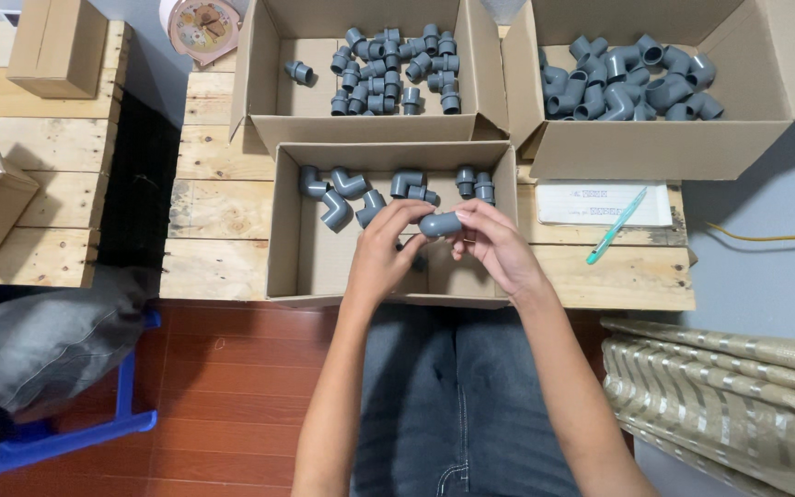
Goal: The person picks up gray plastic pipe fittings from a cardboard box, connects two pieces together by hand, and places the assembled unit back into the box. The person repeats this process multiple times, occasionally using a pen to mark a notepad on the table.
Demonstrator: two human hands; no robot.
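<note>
Grey pipe fitting (pixel 440 224) was pinched between my left hand (pixel 386 250) and right hand (pixel 494 244) at frame centre over the near box (pixel 287 230); pressing square seemed best.

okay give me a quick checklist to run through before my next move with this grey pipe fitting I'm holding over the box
1. Both hands on the piece: ok. The left hand and right hand pinch the grey pipe fitting between them.
2. Fitting over the near box, so a drop lands inside: ok.
3. Whether two parts are fully pushed together: cannot tell, fingers cover the ends.
4. Room left in the near box: ok, only a few elbow fittings lie along its far side.
5. Supply at hand: ok, the small fittings and the large elbows fill the two far boxes.
6. Pen clear of the hands: ok, it lies on the paper pad to the right.
</note>
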